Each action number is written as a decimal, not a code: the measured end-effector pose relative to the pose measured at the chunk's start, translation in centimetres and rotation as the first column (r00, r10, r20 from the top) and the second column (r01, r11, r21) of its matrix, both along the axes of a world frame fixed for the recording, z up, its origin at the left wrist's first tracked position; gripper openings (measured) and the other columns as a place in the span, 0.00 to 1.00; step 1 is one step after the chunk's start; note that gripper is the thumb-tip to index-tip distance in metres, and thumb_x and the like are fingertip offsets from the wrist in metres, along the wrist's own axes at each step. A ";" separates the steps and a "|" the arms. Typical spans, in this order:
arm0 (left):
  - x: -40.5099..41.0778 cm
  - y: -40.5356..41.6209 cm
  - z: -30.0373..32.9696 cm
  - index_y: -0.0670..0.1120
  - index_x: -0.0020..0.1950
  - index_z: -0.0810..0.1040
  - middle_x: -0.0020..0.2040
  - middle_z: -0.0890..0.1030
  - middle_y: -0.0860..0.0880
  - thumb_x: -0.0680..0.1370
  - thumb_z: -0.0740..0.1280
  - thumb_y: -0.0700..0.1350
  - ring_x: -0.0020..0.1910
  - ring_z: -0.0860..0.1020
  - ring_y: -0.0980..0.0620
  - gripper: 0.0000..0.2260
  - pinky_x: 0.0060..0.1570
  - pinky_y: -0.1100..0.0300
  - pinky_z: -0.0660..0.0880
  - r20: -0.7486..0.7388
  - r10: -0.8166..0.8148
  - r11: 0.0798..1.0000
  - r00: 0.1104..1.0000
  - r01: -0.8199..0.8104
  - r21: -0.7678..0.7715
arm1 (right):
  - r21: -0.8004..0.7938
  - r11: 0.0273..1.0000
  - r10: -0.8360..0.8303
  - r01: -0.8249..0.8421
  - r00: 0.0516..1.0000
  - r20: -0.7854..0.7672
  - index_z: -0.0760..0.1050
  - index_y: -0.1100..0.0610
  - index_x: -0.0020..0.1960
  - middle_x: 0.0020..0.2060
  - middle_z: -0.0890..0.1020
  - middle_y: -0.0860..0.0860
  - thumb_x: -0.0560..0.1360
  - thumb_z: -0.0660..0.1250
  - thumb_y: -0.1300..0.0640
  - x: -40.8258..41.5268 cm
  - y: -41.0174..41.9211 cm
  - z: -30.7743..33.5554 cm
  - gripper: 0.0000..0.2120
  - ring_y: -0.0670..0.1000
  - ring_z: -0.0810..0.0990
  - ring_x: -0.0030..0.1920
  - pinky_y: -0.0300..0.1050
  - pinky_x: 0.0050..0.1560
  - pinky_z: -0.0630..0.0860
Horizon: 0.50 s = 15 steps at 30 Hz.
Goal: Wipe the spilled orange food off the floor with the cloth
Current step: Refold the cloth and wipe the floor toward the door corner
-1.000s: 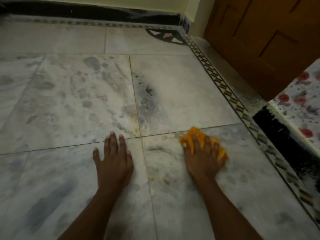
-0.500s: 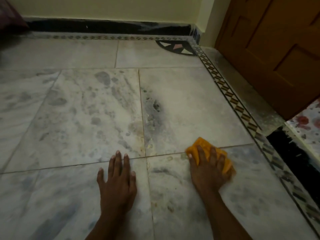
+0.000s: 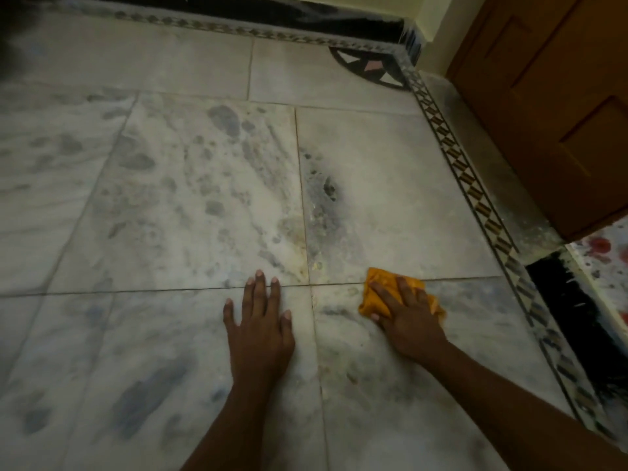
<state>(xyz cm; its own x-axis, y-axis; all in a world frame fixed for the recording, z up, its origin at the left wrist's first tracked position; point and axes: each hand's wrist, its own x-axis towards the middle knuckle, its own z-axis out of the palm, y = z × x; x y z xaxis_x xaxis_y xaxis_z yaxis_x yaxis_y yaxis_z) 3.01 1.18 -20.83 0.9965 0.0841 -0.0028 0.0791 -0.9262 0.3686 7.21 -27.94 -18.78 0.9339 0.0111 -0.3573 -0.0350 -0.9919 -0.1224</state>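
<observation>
An orange cloth [image 3: 375, 290] lies bunched on the marble floor [image 3: 190, 205], across a tile joint. My right hand [image 3: 406, 314] presses flat on it with straight, spread fingers and covers most of it. My left hand [image 3: 260, 321] rests flat on the floor to the left, fingers straight, holding nothing. Faint yellowish smears [image 3: 317, 265] show near the joint just above and left of the cloth, and pale specks [image 3: 351, 377] lie below my right hand.
A patterned border strip [image 3: 475, 198] runs diagonally along the floor's right side. A brown wooden door [image 3: 557, 107] stands at the upper right. Below it are a black strip [image 3: 574, 311] and a floral surface [image 3: 605, 256]. A black skirting [image 3: 306, 15] lines the far wall.
My right hand has turned on the cloth, now angled to the upper left, and sits closer to the joint. My left hand reaches slightly farther forward. The camera has shifted.
</observation>
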 end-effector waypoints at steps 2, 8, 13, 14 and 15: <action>-0.3 0.5 0.2 0.52 0.84 0.59 0.85 0.55 0.48 0.81 0.52 0.58 0.84 0.56 0.49 0.30 0.79 0.39 0.51 -0.009 0.022 1.000 1.000 -0.022 0.000 | -0.011 0.999 0.029 -0.030 0.999 -0.043 0.42 0.29 0.79 0.85 0.43 0.52 0.77 0.51 0.26 -0.3 0.8 0.3 0.35 0.66 0.46 0.83 0.71 0.79 0.54; 4.0 1.7 -0.1 0.42 0.70 0.79 0.69 0.79 0.40 0.77 0.57 0.52 0.66 0.79 0.38 0.26 0.66 0.44 0.72 0.153 -0.126 0.989 0.980 0.112 0.102 | 0.032 0.998 -0.066 0.062 0.988 0.142 0.49 0.28 0.80 0.85 0.49 0.45 0.74 0.43 0.25 1.6 2.8 0.2 0.34 0.63 0.48 0.84 0.75 0.74 0.55; 8.5 -0.7 -0.5 0.45 0.76 0.74 0.77 0.73 0.43 0.80 0.56 0.56 0.75 0.73 0.41 0.28 0.70 0.43 0.69 0.117 -0.136 0.989 0.984 0.128 0.072 | 0.015 0.981 0.178 -0.192 0.934 0.311 0.70 0.33 0.74 0.78 0.71 0.48 0.76 0.59 0.32 0.6 1.8 -1.2 0.26 0.63 0.70 0.77 0.75 0.66 0.69; 8.5 -1.3 -0.6 0.45 0.77 0.73 0.79 0.71 0.44 0.80 0.55 0.57 0.77 0.71 0.42 0.28 0.71 0.42 0.68 0.102 -0.131 0.990 0.986 0.124 0.071 | 0.001 0.969 0.236 -0.248 0.923 0.303 0.68 0.31 0.75 0.79 0.69 0.47 0.76 0.59 0.31 -0.6 0.5 -1.6 0.27 0.61 0.69 0.78 0.73 0.68 0.69; 8.4 -1.6 -0.6 0.46 0.77 0.73 0.79 0.70 0.45 0.81 0.55 0.57 0.78 0.70 0.43 0.28 0.71 0.41 0.67 0.101 -0.130 0.990 0.986 0.124 0.067 | 0.000 0.966 0.248 -0.260 0.922 0.296 0.66 0.30 0.75 0.80 0.68 0.45 0.77 0.58 0.29 -1.6 -0.8 -1.6 0.27 0.59 0.68 0.79 0.71 0.69 0.69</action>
